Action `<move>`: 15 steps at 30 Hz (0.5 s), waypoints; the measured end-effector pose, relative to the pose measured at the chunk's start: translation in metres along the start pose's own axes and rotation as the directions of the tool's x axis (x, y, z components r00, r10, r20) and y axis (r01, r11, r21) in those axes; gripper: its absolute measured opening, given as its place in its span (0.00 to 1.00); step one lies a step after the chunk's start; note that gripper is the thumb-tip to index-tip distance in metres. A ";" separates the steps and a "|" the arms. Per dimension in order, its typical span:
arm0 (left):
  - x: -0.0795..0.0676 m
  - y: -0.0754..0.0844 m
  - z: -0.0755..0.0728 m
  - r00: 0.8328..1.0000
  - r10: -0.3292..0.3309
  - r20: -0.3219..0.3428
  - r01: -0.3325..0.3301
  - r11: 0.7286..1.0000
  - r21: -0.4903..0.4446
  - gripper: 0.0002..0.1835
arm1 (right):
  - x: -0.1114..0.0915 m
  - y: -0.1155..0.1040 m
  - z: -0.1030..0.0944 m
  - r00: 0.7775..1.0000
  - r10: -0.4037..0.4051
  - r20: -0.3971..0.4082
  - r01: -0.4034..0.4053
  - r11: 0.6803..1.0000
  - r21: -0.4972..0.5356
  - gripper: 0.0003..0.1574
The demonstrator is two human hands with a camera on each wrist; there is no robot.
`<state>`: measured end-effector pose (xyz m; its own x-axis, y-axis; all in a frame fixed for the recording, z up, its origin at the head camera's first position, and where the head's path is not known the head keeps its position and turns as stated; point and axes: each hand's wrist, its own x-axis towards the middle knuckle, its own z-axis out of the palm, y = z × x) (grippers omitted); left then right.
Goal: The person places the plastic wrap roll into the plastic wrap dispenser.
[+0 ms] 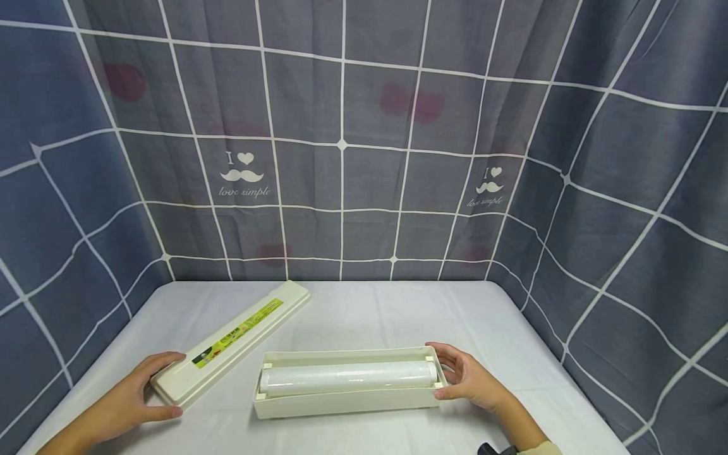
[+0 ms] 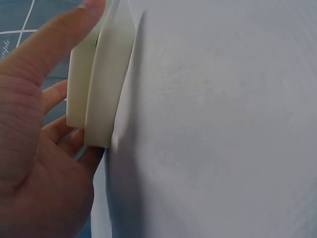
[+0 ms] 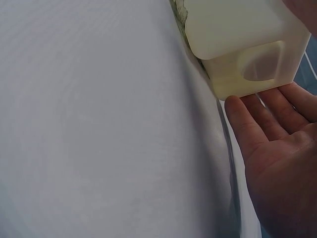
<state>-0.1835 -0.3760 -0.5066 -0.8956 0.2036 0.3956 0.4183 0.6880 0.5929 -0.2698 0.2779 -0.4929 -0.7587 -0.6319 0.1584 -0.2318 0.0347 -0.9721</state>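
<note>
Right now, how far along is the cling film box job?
Done: the roll lies in the open box base, and the lid is off, flat on the table to its left. In hand: the left hand has a grip on the lid's near end; the right hand cups the base's right end. Left: the lid is not yet on the base.
</note>
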 end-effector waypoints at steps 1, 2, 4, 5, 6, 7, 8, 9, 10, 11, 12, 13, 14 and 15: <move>0.000 0.000 0.000 1.000 0.000 0.003 0.000 1.000 -0.008 0.50 | 0.000 0.000 0.000 1.000 0.002 0.000 -0.002 1.000 0.000 0.58; 0.000 0.000 0.001 1.000 -0.003 0.006 0.003 1.000 -0.013 0.50 | 0.000 0.000 0.000 1.000 0.001 0.000 -0.001 1.000 -0.001 0.58; 0.000 0.000 0.001 1.000 -0.007 0.011 0.008 1.000 -0.016 0.50 | 0.000 0.000 0.000 1.000 -0.002 0.001 0.002 1.000 0.000 0.58; 0.000 0.001 0.001 1.000 -0.009 0.014 0.009 1.000 -0.013 0.50 | 0.000 0.000 0.000 1.000 -0.003 0.002 0.003 1.000 0.001 0.58; -0.001 0.001 0.001 1.000 -0.012 0.017 0.012 1.000 -0.011 0.50 | 0.000 0.000 0.000 1.000 -0.005 0.002 0.005 1.000 0.002 0.58; -0.001 0.001 0.001 1.000 -0.012 0.018 0.012 1.000 -0.004 0.50 | 0.000 0.000 0.000 1.000 -0.007 0.003 0.007 1.000 0.003 0.58; -0.001 0.002 0.001 1.000 -0.013 0.018 0.013 1.000 0.005 0.51 | 0.000 0.000 0.000 1.000 -0.008 0.004 0.008 1.000 0.004 0.58; -0.001 0.002 0.001 1.000 -0.015 0.018 0.014 1.000 0.013 0.51 | 0.000 0.000 0.000 1.000 -0.008 0.005 0.008 1.000 0.005 0.58; -0.001 0.002 0.001 1.000 -0.019 0.020 0.018 1.000 0.020 0.51 | 0.000 0.000 0.000 1.000 -0.009 0.006 0.009 1.000 0.005 0.58; -0.002 0.002 0.001 1.000 -0.021 0.019 0.021 0.999 0.024 0.52 | 0.001 0.000 0.000 1.000 -0.011 0.008 0.011 1.000 0.004 0.58; -0.002 0.001 0.001 0.999 -0.026 0.020 0.025 0.999 0.027 0.52 | 0.001 0.000 0.000 1.000 -0.011 0.009 0.011 1.000 0.003 0.58; -0.002 0.001 0.002 0.999 -0.034 0.024 0.033 0.999 0.032 0.52 | 0.000 0.000 0.000 1.000 -0.011 0.010 0.011 1.000 0.002 0.58; -0.002 0.001 0.002 0.999 -0.043 0.028 0.042 0.999 0.035 0.52 | 0.000 0.000 0.000 1.000 -0.010 0.011 0.010 1.000 0.000 0.58; -0.002 0.001 0.002 0.999 -0.046 0.028 0.045 0.998 0.036 0.52 | 0.000 0.000 0.000 1.000 -0.009 0.011 0.009 1.000 -0.002 0.58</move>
<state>-0.1815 -0.3748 -0.5080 -0.9176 0.1916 0.3482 0.3723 0.7212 0.5841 -0.2702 0.2781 -0.4926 -0.7496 -0.6408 0.1655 -0.2401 0.0304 -0.9703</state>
